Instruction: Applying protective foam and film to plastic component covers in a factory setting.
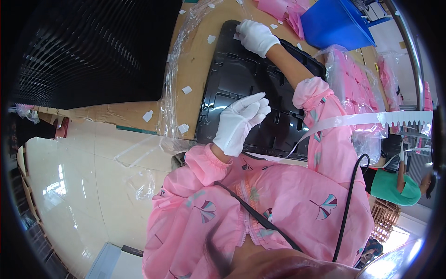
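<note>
A large black plastic tray (241, 69) with moulded ribs and recesses lies on the table in front of me. My right hand (258, 39), in a white glove, is at the tray's far left corner with its fingers bent together. A small pale patch shows at those fingertips, and whatever they pinch is too small to make out. Over the tray's near left part is my left hand (237, 123), also gloved in white. Its fingers stretch out loosely and nothing shows in them. A long white strip (344, 122) with a toothed edge crosses my right sleeve.
Black stacked trays (93, 56) rise at the left. Clear plastic film (169, 88) and small white paper pieces (186, 89) lie on the brown tabletop (193, 69). A blue bin (337, 23) and pink wrapped bundles (355, 83) stand right. Another person in green (395, 187) works farther right.
</note>
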`<state>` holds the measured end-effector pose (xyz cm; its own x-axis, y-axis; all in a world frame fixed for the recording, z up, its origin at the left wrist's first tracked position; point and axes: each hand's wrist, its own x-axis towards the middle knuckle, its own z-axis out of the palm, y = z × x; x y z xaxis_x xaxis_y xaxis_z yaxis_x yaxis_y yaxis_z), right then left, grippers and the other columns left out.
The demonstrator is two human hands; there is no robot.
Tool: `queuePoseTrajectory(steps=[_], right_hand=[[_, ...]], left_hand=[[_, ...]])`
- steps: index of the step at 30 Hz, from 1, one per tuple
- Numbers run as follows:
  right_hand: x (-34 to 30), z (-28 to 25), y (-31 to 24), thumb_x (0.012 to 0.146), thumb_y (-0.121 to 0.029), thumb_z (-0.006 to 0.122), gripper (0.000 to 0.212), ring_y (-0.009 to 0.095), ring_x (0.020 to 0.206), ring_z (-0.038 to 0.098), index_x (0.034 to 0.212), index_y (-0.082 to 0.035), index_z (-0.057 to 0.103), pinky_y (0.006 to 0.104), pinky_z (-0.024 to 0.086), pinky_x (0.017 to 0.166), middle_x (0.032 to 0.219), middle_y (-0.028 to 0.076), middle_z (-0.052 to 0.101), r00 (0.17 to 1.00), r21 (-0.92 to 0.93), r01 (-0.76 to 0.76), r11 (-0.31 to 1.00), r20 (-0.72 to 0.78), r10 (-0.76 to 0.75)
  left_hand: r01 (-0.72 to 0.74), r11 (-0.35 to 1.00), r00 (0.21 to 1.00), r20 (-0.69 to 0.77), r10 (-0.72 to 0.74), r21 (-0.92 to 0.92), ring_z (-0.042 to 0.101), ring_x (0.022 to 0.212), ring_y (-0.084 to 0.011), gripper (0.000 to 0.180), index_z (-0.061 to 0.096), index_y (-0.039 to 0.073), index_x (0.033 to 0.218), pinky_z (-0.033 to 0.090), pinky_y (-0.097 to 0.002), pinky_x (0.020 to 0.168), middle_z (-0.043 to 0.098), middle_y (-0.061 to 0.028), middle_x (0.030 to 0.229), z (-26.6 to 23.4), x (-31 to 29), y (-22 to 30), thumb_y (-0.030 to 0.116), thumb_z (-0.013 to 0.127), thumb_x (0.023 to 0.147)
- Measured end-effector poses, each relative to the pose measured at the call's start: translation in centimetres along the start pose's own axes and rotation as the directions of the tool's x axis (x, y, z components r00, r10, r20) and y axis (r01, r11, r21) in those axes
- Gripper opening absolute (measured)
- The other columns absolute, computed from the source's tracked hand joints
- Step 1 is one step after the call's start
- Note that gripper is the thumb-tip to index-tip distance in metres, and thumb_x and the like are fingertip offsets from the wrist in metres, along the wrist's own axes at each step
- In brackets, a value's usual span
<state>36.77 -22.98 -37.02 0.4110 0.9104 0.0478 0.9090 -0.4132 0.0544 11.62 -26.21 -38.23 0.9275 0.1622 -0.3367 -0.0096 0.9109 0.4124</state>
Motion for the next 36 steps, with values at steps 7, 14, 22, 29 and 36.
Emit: queuePoseTrajectory(steps=[7,14,22,29,36], right_hand=[[-1.0,0.1,0.0,0.085,-0.020,0.056,0.020,0.035,0.083,0.063,0.086,-0.003,0.067,0.0423,0.051,0.072,0.089,0.017,0.064,0.993,-0.097,0.069,0.993,-0.094,-0.078],[-1.1,-0.4,0.1,0.083,-0.016,0.056,0.016,0.033,0.082,0.063,0.087,-0.005,0.067,0.0417,0.051,0.072,0.089,0.014,0.064,0.998,-0.114,0.038,0.993,-0.054,-0.044],[-2.3,0.8,-0.1,0.081,-0.017,0.054,0.018,0.031,0.082,0.064,0.088,-0.007,0.067,0.0409,0.051,0.072,0.090,0.015,0.065,0.987,-0.138,0.120,0.983,-0.091,-0.133],[-5.1,-0.6,0.0,0.082,-0.016,0.052,0.019,0.034,0.085,0.062,0.090,-0.007,0.067,0.0412,0.050,0.076,0.090,0.016,0.064,0.982,0.105,0.041,0.994,-0.187,-0.021],[-13.2,-5.0,-1.6,0.079,-0.003,0.053,0.009,0.014,0.068,0.057,0.082,-0.001,0.061,0.0277,0.046,0.063,0.076,0.006,0.057,0.972,0.739,0.039,0.673,-0.185,0.146]], left_hand=[[-0.005,1.000,1.000,0.014,0.005,-0.016,0.063,0.095,-0.0156,0.036,0.052,-0.002,0.125,0.052,-0.0221,0.082,0.062,-0.0118,0.112,0.5,-0.5,-0.1,0.008,0.058,0.091],[-0.020,1.000,1.000,0.003,0.020,-0.012,0.063,0.095,-0.0161,0.035,0.052,-0.002,0.124,0.052,-0.0228,0.082,0.062,-0.0116,0.112,0.8,-0.7,-0.3,0.008,0.057,0.091],[-0.034,0.999,0.999,0.011,0.034,-0.007,0.063,0.096,-0.0170,0.036,0.052,-0.003,0.125,0.051,-0.0237,0.084,0.062,-0.0121,0.112,0.0,0.1,-0.6,0.008,0.057,0.091],[-0.069,0.998,0.998,0.006,0.069,0.011,0.062,0.097,-0.0172,0.036,0.051,-0.003,0.125,0.051,-0.0236,0.084,0.062,-0.0120,0.112,0.4,-0.5,-0.8,0.009,0.057,0.091],[-0.124,0.991,0.989,-0.070,0.127,0.047,0.062,0.099,-0.0190,0.035,0.054,0.000,0.122,0.051,-0.0254,0.084,0.062,-0.0109,0.111,2.1,-0.5,0.0,0.017,0.058,0.092]])
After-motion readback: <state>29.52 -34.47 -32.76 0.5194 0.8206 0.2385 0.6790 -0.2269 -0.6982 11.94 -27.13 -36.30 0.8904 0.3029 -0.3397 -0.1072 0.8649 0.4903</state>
